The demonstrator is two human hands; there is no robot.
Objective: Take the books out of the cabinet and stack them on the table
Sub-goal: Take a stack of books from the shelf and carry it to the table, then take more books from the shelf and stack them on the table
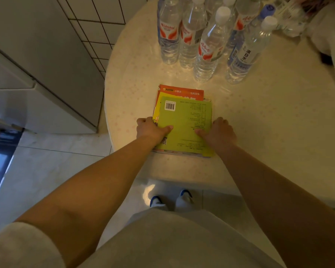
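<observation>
— What do your hands have hold of?

— You grip a small stack of books from both sides. Your left hand clasps the stack's left edge, thumb lying flat on the top cover, the other fingers curled down over the side. Your right hand does the same on the right edge, thumb pointing inward on the cover.

— And how does the stack look?

— The top book is lime green, back cover up, with a white barcode label just beyond your left thumb and lines of small print beyond your right thumb. Under it, past your fingertips, an orange book sticks out with a red band and white characters. A yellow cover edge shows beside your left fingers.

— Where does it sit?

— It lies flat on the round, cream table, close to the near rim. Well beyond your fingers stand clear water bottles with white caps, some with red-and-white labels.
</observation>
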